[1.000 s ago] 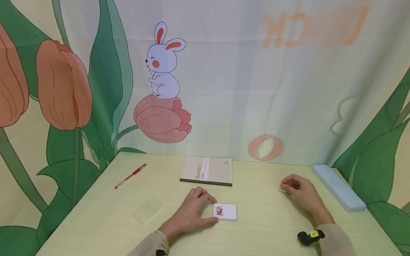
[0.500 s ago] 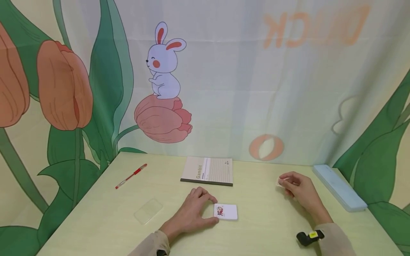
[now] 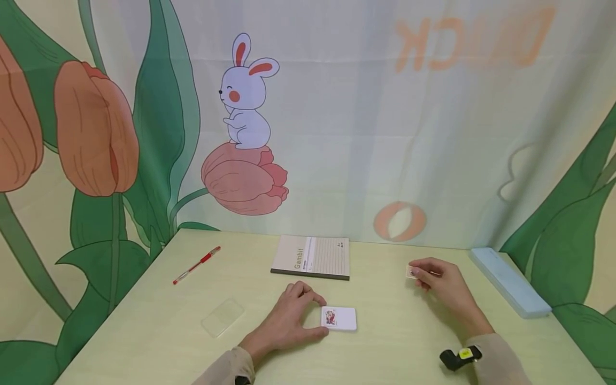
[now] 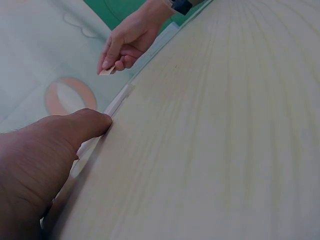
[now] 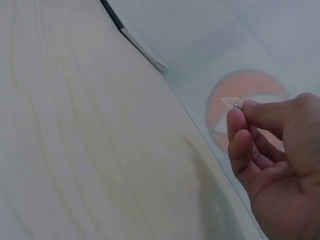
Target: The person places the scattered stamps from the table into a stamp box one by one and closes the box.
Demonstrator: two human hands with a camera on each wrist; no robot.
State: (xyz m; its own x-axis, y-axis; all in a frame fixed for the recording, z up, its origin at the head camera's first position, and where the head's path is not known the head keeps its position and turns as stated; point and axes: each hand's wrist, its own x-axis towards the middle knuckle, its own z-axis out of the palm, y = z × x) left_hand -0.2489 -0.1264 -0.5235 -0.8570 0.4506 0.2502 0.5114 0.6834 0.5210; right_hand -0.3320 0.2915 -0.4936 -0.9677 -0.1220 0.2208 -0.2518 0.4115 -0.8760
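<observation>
A flat white rectangle with rounded corners [image 3: 346, 318], perhaps a stack of cards, lies on the table in the head view. A small colourful picture sits at its left end. My left hand [image 3: 291, 318] holds that end between thumb and index finger. In the left wrist view my thumb [image 4: 95, 124] hides most of it. Farther right, my right hand [image 3: 445, 280] pinches a small pale card-like piece [image 3: 410, 272] with a dark print, raised off the table. The right wrist view shows only a thin corner of this piece [image 5: 230, 101] beyond the fingertips.
Behind the hands lies a Gambit notebook [image 3: 310, 258]. To the left are a red pen [image 3: 197, 265] and a clear plastic case or lid [image 3: 222, 317]. A light blue long box [image 3: 510, 282] stands by the table's right edge. A printed curtain [image 3: 337, 133] hangs behind the table.
My right hand has lifted slightly and moved left with the small pale piece, more of which now shows. The left hand and the white rectangle have stayed in place.
</observation>
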